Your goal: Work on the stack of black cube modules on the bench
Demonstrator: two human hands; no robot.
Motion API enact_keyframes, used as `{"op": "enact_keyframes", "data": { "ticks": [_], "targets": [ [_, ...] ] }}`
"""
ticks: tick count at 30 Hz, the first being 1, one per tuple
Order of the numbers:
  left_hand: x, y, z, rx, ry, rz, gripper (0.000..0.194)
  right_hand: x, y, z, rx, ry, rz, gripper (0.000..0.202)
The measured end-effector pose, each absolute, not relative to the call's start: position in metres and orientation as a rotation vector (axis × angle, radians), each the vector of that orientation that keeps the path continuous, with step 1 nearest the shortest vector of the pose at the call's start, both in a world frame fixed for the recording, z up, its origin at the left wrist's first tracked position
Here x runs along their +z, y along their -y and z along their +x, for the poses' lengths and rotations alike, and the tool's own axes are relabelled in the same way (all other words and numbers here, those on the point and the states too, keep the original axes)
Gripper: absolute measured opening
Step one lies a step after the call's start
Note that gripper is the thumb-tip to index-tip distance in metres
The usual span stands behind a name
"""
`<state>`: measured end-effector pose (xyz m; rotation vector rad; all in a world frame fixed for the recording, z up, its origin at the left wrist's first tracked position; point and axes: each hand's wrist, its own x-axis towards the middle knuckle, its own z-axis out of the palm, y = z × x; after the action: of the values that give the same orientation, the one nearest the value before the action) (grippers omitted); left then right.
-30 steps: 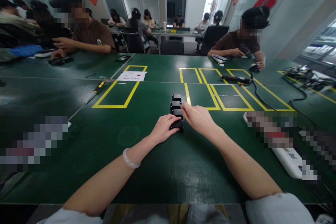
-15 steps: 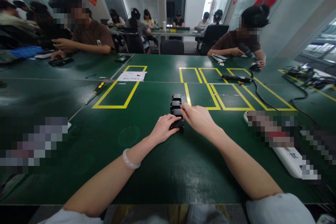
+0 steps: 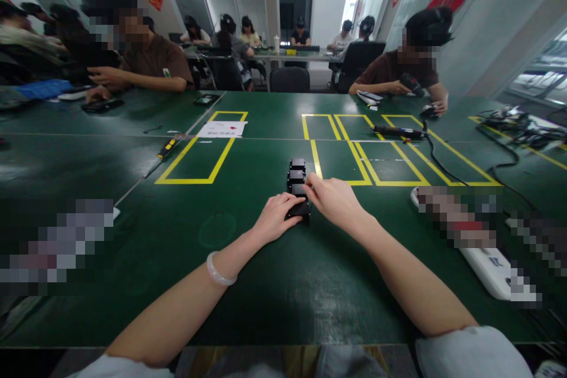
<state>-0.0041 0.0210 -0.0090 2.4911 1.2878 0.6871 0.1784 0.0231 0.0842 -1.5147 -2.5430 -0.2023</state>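
Several small black box-shaped pieces (image 3: 297, 176) stand in a row on the green table, running away from me. My left hand (image 3: 278, 217) grips the nearest black piece (image 3: 298, 209), its fingers over the top and the thumb along the near side. Close against the right side of the row is my right hand (image 3: 330, 198). Its thumb and fingertips are pinched together beside the second-nearest piece, and whatever lies between them is hidden.
Yellow tape (image 3: 186, 181) marks rectangles on the green table (image 3: 266, 283). A yellow-black screwdriver (image 3: 167, 147) and paper sheet (image 3: 224, 129) lie left. A black cylindrical tool (image 3: 398, 132) with a cable and a white power strip (image 3: 496, 274) lie right. Co-workers sit across the table.
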Motion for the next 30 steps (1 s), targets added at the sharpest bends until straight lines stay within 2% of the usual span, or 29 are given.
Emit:
{"op": "enact_keyframes", "data": {
  "ticks": [12,21,30],
  "targets": [
    [-0.0078,-0.0198,-0.0047,0.673,-1.287,2.469,0.041,0.0849,-0.0217,0.1779,-0.245,2.550,-1.541,0.023],
    [-0.0080,-0.0199,-0.0040,0.669,-1.299,2.485,0.041,0.0846,-0.0223,0.1769,-0.228,2.550,-1.539,0.029],
    [-0.0085,-0.0200,-0.0049,0.670,-1.292,2.472,0.041,0.0842,-0.0219,0.1771,-0.211,2.547,-1.527,0.023]
  ]
}}
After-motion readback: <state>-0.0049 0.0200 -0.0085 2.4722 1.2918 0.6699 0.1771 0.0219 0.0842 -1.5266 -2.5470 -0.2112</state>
